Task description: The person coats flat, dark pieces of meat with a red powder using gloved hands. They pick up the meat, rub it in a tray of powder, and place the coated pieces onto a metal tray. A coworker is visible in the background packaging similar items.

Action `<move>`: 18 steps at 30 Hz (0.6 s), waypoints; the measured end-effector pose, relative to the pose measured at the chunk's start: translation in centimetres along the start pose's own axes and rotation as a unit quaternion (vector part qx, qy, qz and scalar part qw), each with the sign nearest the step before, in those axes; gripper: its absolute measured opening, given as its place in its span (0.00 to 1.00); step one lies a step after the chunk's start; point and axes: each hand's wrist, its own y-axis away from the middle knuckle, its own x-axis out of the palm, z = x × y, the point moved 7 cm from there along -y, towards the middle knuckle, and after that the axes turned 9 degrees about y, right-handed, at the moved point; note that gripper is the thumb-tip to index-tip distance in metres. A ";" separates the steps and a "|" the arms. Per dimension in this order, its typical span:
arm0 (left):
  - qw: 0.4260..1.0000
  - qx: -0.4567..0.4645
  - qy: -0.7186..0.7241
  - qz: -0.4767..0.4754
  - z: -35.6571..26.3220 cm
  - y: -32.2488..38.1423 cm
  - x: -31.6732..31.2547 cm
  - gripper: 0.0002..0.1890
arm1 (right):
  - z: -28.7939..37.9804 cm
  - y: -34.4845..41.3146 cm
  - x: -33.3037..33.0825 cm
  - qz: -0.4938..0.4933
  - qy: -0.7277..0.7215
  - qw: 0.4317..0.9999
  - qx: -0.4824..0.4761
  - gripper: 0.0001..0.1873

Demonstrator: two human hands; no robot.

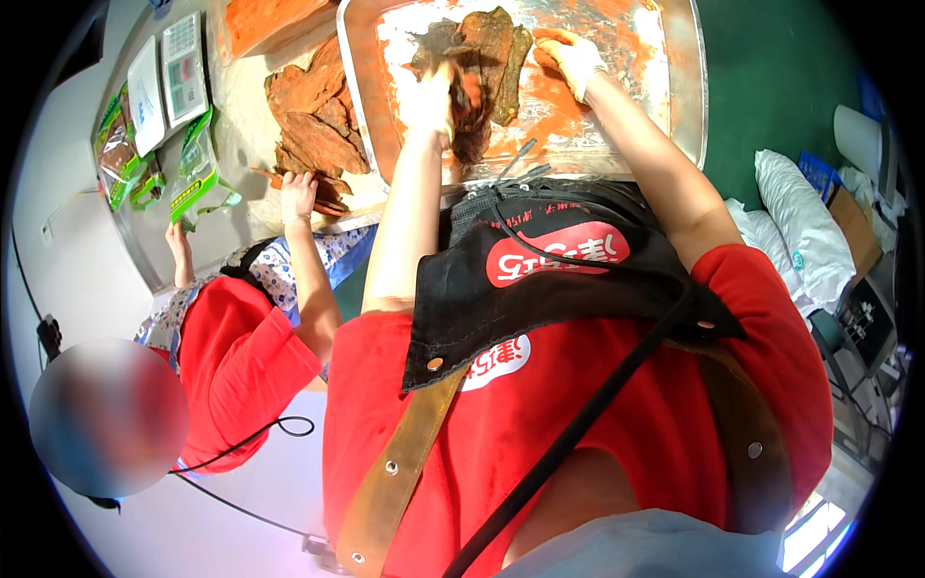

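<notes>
Thin pale gloves cover both my hands over a large metal tray [686, 87] smeared with orange-red powder. My left hand [428, 105], blurred, is closed around a dark dried slice [466, 101], perhaps jerky, at the tray's left half. Brown, leathery slices [488, 36] lie overlapped just beyond and right of it. To their right, my right hand [571, 61] rests low over the tray, its fingers bent and stained orange; whether they hold something is unclear.
Left of the tray, a co-worker's hand [298, 195] touches more dried slices [318, 130]; the other is at a green-and-clear plastic pouch [194, 173]. Beyond are filled pouches [119, 155], a white digital scale [181, 68] and an orange-stained container [267, 25]. White sacks [802, 224] stand at right.
</notes>
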 end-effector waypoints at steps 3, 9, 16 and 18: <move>0.981 -0.011 -0.182 -0.073 3.4 0.6 -4.4 0.19 | 2.6 1.9 4.4 0.067 0.134 0.988 -0.025 0.14; 0.658 0.244 -0.698 -0.142 0.6 3.5 -3.5 0.19 | 2.9 -1.4 12.7 0.117 0.218 0.956 -0.156 0.14; 0.512 0.526 -0.679 -0.028 -2.0 5.8 2.1 0.23 | 2.1 -4.1 11.3 0.173 0.206 0.958 -0.097 0.12; 0.449 0.507 -0.735 -0.005 -0.4 4.3 3.1 0.16 | 0.6 -5.7 8.3 0.131 0.066 0.988 -0.039 0.09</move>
